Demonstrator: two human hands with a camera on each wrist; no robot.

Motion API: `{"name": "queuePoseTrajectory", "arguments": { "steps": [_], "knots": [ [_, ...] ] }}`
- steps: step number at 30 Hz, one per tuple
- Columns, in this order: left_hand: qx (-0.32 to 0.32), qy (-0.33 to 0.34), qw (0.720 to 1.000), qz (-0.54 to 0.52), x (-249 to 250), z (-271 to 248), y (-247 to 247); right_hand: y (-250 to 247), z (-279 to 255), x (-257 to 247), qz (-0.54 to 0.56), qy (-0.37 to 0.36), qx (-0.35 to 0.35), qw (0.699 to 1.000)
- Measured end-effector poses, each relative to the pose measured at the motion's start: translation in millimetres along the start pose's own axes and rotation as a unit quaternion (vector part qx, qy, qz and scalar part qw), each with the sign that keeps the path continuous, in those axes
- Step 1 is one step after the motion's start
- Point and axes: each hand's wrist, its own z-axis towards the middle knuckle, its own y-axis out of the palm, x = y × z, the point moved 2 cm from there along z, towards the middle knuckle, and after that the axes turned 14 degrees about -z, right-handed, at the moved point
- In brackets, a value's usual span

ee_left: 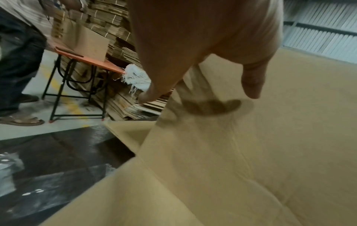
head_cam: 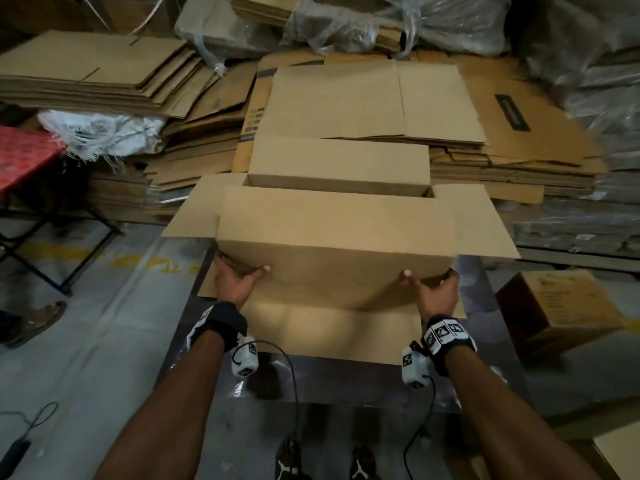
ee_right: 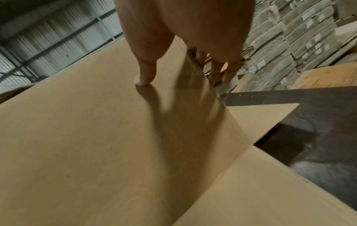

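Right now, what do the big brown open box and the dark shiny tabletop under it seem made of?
The big brown open box: looks like matt plain cardboard; it creases where the left hand and right hand grip it. The dark shiny tabletop: maybe laminate or stone; it reflects light.

Matt brown cardboard box [head_cam: 332, 233]; glossy dark table [head_cam: 346, 386].

Black wrist straps [head_cam: 227, 323] with white coded tags, white camera pods [head_cam: 245, 358], black cables [head_cam: 293, 382]
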Motion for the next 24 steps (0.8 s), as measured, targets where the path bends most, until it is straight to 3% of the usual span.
{"name": "queuePoseTrajectory", "arguments": {
  "steps": [5, 9, 16, 24],
  "knots": [
    [0.016, 0.133, 0.990, 0.044, 76, -24, 18, -29, 0, -74, -0.018, -0.081, 0.044, 0.996],
    [0.024, 0.166, 0.981, 0.099, 126, -7, 27, -50, 11, -127, -0.048, -0.108, 0.055, 0.991],
    [-0.020, 0.144, 0.955, 0.257, 185, 17, 54, -67, 49, -166, -0.170, -0.082, -0.024, 0.982],
    [-0.082, 0.077, 0.960, 0.258, 207, 50, 67, -76, 74, -185, -0.244, -0.070, -0.095, 0.963]
  ]
}}
